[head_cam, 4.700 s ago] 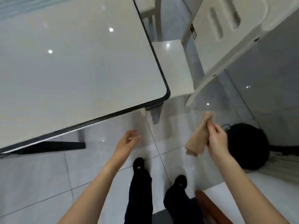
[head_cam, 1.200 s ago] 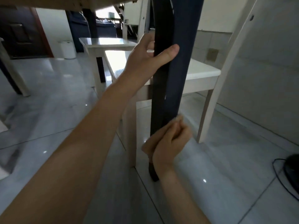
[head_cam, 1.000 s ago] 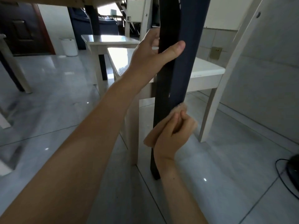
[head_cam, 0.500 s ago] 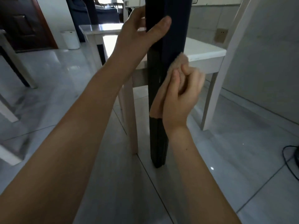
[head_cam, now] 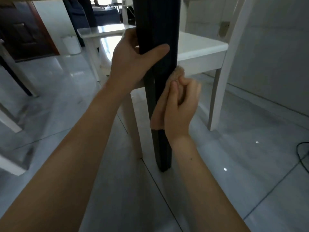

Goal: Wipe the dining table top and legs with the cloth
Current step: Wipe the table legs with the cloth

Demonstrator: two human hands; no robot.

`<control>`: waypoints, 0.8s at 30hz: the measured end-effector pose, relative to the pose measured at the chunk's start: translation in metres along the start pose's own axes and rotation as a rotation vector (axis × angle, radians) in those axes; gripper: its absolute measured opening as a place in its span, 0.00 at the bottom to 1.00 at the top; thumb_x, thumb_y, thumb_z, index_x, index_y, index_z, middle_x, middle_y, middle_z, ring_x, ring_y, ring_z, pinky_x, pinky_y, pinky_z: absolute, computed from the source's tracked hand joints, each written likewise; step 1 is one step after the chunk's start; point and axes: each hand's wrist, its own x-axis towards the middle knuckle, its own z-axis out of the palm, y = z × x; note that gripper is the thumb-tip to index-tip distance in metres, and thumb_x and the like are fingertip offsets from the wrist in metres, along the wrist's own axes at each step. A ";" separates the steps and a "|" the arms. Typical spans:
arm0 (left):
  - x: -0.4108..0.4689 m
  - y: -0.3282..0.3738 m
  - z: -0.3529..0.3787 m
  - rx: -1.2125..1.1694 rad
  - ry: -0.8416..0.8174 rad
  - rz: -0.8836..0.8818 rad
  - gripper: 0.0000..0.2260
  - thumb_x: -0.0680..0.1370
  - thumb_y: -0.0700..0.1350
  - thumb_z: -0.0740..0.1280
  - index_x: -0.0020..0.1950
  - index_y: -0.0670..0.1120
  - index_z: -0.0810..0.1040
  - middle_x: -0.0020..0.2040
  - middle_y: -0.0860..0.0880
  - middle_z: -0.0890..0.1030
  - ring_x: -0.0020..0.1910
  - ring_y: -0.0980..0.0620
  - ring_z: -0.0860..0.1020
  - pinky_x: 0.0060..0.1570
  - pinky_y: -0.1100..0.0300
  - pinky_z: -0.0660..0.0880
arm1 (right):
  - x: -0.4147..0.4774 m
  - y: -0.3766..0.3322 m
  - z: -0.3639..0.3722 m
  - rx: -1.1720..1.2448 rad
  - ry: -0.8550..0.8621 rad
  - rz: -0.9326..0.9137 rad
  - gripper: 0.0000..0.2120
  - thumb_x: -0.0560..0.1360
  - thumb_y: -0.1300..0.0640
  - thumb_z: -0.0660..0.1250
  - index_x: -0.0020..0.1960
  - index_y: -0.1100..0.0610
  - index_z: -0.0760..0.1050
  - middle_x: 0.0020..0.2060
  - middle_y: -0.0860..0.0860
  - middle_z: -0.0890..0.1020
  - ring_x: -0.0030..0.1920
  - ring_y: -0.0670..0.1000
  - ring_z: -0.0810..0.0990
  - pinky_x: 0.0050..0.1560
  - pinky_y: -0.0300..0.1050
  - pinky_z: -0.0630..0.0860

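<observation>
Tan cloth (head_cam: 160, 110) – bunched, pressed against black table leg (head_cam: 158, 29)

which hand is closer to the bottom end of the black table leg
Right. The right hand presses the cloth against the table leg partway down, while the left hand grips the leg higher up, above the cloth.

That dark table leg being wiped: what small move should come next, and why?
Probably slide the cloth down toward the foot. The right hand presses it midway on the table leg, the stretch below looks unwiped, and the left hand steadies the leg above.
</observation>
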 end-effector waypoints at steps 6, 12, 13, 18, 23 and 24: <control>0.000 -0.002 0.000 -0.021 -0.005 0.036 0.27 0.69 0.52 0.76 0.63 0.43 0.73 0.58 0.53 0.79 0.56 0.62 0.78 0.53 0.69 0.75 | -0.056 0.079 -0.075 -0.030 0.406 0.481 0.04 0.80 0.56 0.62 0.51 0.56 0.74 0.41 0.49 0.77 0.44 0.46 0.76 0.46 0.40 0.74; -0.003 -0.009 -0.008 -0.053 -0.115 0.076 0.26 0.71 0.51 0.73 0.65 0.41 0.72 0.61 0.50 0.79 0.60 0.58 0.78 0.59 0.60 0.76 | -0.134 0.130 -0.083 -0.045 0.200 0.904 0.05 0.81 0.61 0.58 0.53 0.52 0.70 0.44 0.48 0.76 0.45 0.51 0.76 0.38 0.32 0.72; -0.005 -0.009 -0.010 -0.058 -0.143 0.079 0.25 0.72 0.50 0.72 0.65 0.41 0.71 0.62 0.50 0.78 0.61 0.57 0.78 0.60 0.59 0.76 | -0.145 0.135 -0.084 -0.036 0.142 0.958 0.06 0.82 0.61 0.57 0.54 0.52 0.70 0.45 0.49 0.76 0.45 0.51 0.76 0.39 0.36 0.73; -0.006 -0.015 -0.014 -0.108 -0.173 0.085 0.27 0.72 0.52 0.73 0.65 0.42 0.69 0.63 0.48 0.78 0.63 0.53 0.77 0.63 0.54 0.74 | -0.173 0.143 -0.067 -0.066 -0.005 1.025 0.04 0.83 0.54 0.57 0.50 0.52 0.67 0.49 0.60 0.77 0.49 0.61 0.79 0.44 0.50 0.80; -0.003 -0.020 -0.014 -0.103 -0.171 0.083 0.27 0.72 0.51 0.73 0.65 0.42 0.69 0.63 0.48 0.77 0.63 0.53 0.77 0.63 0.54 0.74 | -0.151 0.118 -0.044 0.066 0.070 0.981 0.04 0.84 0.57 0.54 0.53 0.56 0.66 0.47 0.57 0.75 0.46 0.56 0.76 0.41 0.39 0.80; -0.003 -0.020 -0.014 -0.091 -0.179 0.080 0.26 0.72 0.52 0.73 0.64 0.43 0.69 0.62 0.49 0.78 0.63 0.54 0.77 0.63 0.55 0.74 | -0.148 0.112 -0.038 0.086 0.086 0.909 0.05 0.84 0.57 0.54 0.52 0.53 0.67 0.49 0.57 0.75 0.46 0.56 0.76 0.47 0.46 0.80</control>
